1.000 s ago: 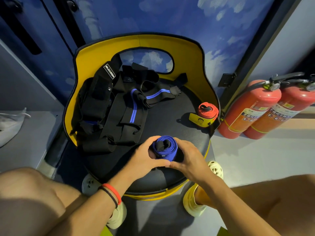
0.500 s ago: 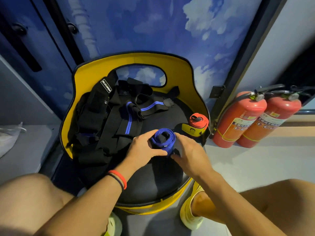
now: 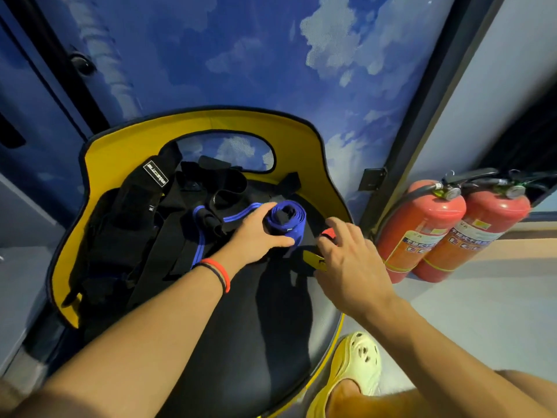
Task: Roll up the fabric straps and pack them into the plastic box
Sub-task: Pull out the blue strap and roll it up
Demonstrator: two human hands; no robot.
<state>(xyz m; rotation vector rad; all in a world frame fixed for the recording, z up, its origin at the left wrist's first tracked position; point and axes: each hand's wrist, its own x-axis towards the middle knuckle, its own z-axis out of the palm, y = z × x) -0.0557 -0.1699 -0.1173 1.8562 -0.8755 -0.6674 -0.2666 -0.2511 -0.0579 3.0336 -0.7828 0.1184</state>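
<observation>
Head view of a round black seat [image 3: 256, 333] with a yellow backrest [image 3: 211, 125], set against a wall painted with blue sky and clouds [image 3: 241, 55]. The left hand [image 3: 256, 233] grips the rolled blue strap [image 3: 286, 218] alone, fingers curled round its far side and thumb along the near side, the roll's open end facing up. Half a second earlier both hands clasped this roll over the middle of the seat; it now sits farther back and to the right, near the backrest. The right hand [image 3: 346, 260] has let go and hangs just beside the roll with fingers spread and holding nothing, over the red roll with a yellow label [image 3: 313, 259], which stood in full view before and is now mostly hidden behind that hand. A heap of unrolled black straps [image 3: 144, 224], some edged in blue, lies on the left of the seat as before. Two red fire extinguishers [image 3: 419, 233] stand on the floor to the right; a pale yellow shoe [image 3: 358, 360] shows below the seat
</observation>
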